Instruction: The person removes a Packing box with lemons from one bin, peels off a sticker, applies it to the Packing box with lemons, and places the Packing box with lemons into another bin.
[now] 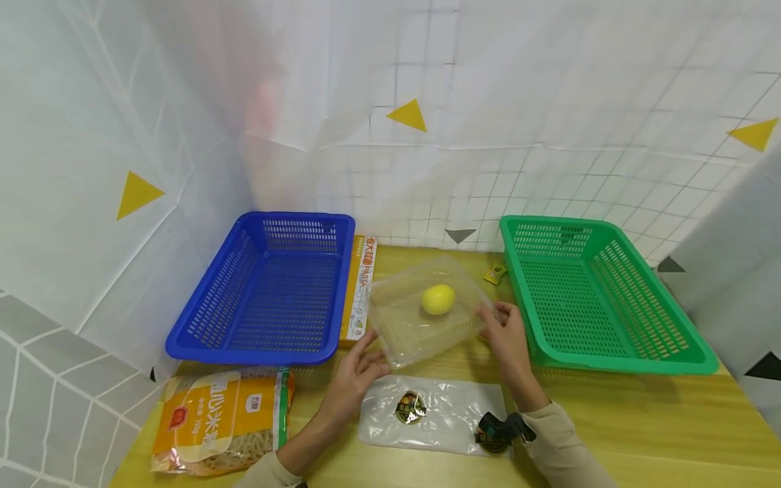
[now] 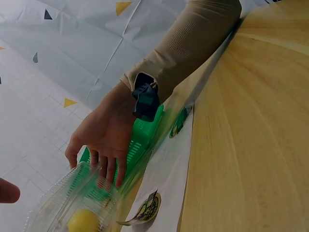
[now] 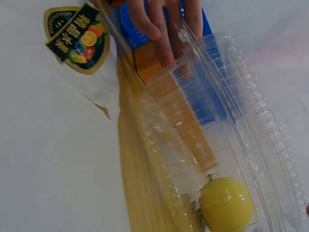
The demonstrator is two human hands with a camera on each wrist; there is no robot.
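One container, one lemon, two baskets

I take my bearings from the container, over the table, with the lemon in it. At its near left corner I have the left hand; at its right side, the right hand. Left of the container I see the pasta box, and past that the first basket. On its right stands the second basket. A small packet lies behind and right of it. In front of the container I find the flat bag; the noodle bag lies in front and farther left. Behind it hangs the backdrop.
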